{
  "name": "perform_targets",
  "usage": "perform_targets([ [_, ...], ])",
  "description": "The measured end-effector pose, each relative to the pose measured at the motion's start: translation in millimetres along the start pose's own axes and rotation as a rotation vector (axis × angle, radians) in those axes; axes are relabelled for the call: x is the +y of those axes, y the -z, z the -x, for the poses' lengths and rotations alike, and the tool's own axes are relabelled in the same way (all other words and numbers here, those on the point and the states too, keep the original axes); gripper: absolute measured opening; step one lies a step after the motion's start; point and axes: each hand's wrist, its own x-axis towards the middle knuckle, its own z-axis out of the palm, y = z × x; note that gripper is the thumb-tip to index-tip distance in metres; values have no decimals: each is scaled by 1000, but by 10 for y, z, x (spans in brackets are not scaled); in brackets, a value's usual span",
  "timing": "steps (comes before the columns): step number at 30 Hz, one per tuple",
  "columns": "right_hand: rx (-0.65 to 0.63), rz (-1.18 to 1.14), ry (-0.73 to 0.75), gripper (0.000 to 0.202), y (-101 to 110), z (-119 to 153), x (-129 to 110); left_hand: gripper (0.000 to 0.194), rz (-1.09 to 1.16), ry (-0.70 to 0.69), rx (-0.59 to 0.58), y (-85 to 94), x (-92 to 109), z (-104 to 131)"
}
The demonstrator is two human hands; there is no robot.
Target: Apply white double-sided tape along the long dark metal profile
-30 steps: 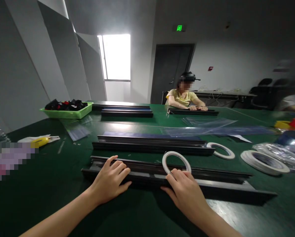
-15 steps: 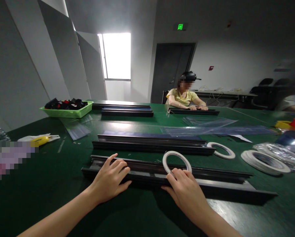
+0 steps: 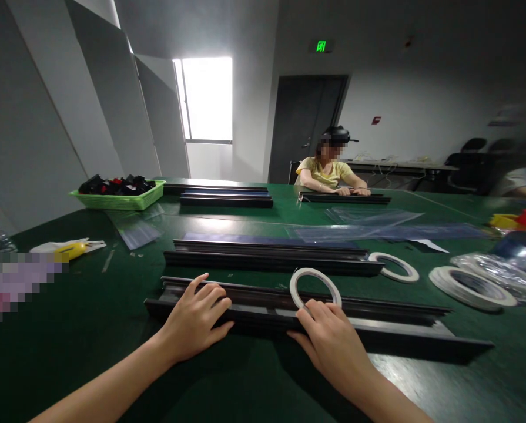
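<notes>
A long black channel-shaped profile (image 3: 412,343) lies across the table in front of me. My left hand (image 3: 196,320) rests over its near wall, left of the middle. The thumb is on the outer face and the fingers curl over the edge, one finger raised. Farther right, my right hand (image 3: 328,335) is closed at the same wall. A white roll of tape (image 3: 294,289) stands upright at its fingertips, its lower part hidden behind them. Whatever lies under the fingertips of either hand is hidden.
Behind lies a second black profile (image 3: 271,262), with more tape rolls (image 3: 448,288) to the right. Clear plastic strips (image 3: 395,231), a green basket (image 3: 143,200) of black parts and yellow-handled cutters (image 3: 71,251) are also on the table. Across sits a co-worker (image 3: 327,170), hands on another profile.
Both hands, the roll of tape and the profile hold the same positions. The whole view has shifted very slightly.
</notes>
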Motion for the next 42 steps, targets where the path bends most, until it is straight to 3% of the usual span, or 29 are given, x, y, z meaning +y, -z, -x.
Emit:
perform_targets([
  [15, 24, 5, 39, 13, 59, -39, 37, 23, -5, 11, 2, 26, 19, 1],
  [26, -112, -112, 27, 10, 284, -12, 311, 21, -8, 13, 23, 40, 4, 2],
  [35, 92, -44, 53, 26, 132, 23, 132, 21, -10, 11, 32, 27, 6, 8],
  [42, 80, -48, 70, 20, 3, 42, 21, 20, 0, 9, 19, 30, 9, 8],
])
